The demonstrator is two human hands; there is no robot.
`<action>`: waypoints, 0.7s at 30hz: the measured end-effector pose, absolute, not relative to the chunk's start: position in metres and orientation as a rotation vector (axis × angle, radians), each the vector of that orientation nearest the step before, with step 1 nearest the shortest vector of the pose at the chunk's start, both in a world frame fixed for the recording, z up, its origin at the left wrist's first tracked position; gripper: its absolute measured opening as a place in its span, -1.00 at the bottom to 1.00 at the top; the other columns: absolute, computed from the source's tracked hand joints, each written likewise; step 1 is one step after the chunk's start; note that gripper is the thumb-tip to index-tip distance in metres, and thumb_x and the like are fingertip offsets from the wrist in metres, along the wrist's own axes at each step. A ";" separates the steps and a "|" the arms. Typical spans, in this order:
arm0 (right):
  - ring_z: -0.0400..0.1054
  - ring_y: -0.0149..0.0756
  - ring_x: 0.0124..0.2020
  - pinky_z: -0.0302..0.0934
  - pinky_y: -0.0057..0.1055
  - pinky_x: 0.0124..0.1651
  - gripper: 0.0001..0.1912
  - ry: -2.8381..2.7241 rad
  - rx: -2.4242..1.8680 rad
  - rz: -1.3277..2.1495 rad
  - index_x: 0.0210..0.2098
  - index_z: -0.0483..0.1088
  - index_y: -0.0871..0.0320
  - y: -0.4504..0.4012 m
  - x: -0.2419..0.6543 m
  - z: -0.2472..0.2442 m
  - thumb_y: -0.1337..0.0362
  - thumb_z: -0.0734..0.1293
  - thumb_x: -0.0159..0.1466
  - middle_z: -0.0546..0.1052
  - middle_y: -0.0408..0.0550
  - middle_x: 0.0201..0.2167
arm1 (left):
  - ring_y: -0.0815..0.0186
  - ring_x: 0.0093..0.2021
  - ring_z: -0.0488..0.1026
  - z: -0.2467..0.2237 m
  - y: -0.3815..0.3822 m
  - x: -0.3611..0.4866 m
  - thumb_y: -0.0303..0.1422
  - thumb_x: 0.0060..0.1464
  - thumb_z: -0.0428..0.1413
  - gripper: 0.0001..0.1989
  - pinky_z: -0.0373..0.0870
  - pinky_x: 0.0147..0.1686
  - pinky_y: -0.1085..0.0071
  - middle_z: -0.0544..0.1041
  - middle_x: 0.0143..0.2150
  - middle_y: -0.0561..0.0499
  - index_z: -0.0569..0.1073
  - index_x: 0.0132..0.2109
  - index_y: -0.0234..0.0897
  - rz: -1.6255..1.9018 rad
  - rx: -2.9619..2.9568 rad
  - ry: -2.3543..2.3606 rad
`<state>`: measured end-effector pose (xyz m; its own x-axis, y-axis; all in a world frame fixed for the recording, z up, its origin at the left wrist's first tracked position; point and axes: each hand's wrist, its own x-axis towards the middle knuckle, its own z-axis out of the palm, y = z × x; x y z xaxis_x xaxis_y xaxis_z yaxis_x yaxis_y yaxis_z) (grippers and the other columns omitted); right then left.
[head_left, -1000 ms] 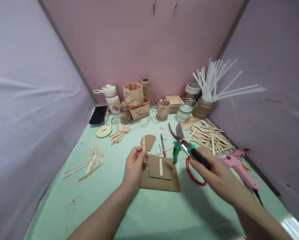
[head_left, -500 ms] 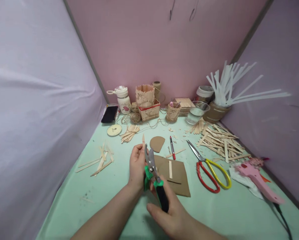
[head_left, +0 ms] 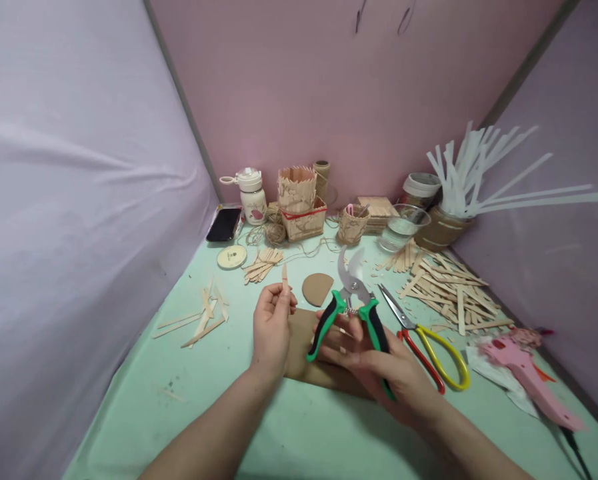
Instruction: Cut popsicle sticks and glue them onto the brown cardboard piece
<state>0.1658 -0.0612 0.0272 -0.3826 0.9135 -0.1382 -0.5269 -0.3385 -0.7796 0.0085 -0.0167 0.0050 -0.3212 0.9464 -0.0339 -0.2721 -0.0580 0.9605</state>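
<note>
My left hand (head_left: 273, 327) pinches a thin wooden stick (head_left: 285, 275) whose pointed end stands up above the fingers. To its right, my right hand (head_left: 379, 360) holds green and black pruning shears (head_left: 351, 300), blades spread and pointing away from me. A brown cardboard sheet (head_left: 303, 347) lies flat under both hands, partly covered by them. Just behind it is a rounded cardboard piece (head_left: 317, 289) with one straight edge.
Scissors (head_left: 411, 323), a pink glue gun (head_left: 529, 373) and heaped sticks (head_left: 449, 287) lie right. Cut sticks (head_left: 203, 320) lie left. Behind are a bottle (head_left: 252, 197), stick baskets (head_left: 303, 220), a water cup (head_left: 401, 230) and a pot of white strips (head_left: 443, 227).
The shears have moved right, away from the stick, and their handles and blades have spread. My left hand still holds the stick. The view has shifted slightly.
</note>
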 end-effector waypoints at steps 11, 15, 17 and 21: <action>0.38 0.04 0.08 0.27 -0.05 0.10 -0.31 -1.045 -0.778 1.858 0.17 0.29 -0.02 -0.071 0.131 -0.018 0.22 0.38 0.02 0.52 0.01 0.02 | 0.48 -0.52 0.27 0.007 -0.031 0.029 -0.09 0.07 0.21 -0.68 0.26 -0.51 0.57 0.33 -0.44 0.16 0.33 -0.26 -0.21 1.494 0.574 1.169; 0.40 0.06 0.06 0.28 -0.04 0.08 -0.39 -1.222 -0.811 1.811 0.11 0.36 0.04 -0.061 0.156 0.000 0.25 0.33 0.03 0.55 0.02 -0.08 | 0.49 -0.52 0.26 0.007 -0.030 0.030 -0.09 0.04 0.23 -0.67 0.25 -0.50 0.56 0.33 -0.45 0.16 0.32 -0.28 -0.20 1.463 0.556 1.092; 0.36 0.04 0.11 0.24 -0.04 0.13 -0.40 -1.364 -0.854 1.734 0.12 0.34 0.06 -0.054 0.173 0.016 0.27 0.30 0.06 0.53 0.04 -0.03 | 0.49 -0.52 0.25 0.005 -0.027 0.026 -0.10 0.05 0.22 -0.68 0.24 -0.49 0.56 0.34 -0.43 0.15 0.32 -0.29 -0.21 1.423 0.567 1.063; 0.35 0.04 0.09 0.21 0.05 0.17 -0.35 -1.862 -1.309 1.290 0.16 0.27 0.05 -0.035 0.204 0.031 0.34 0.26 0.04 0.47 0.07 0.05 | 0.50 -0.58 0.09 0.001 -0.020 0.015 -0.11 0.14 0.16 -0.72 0.07 -0.57 0.56 0.29 -0.49 0.17 0.33 -0.25 -0.21 1.345 0.689 1.121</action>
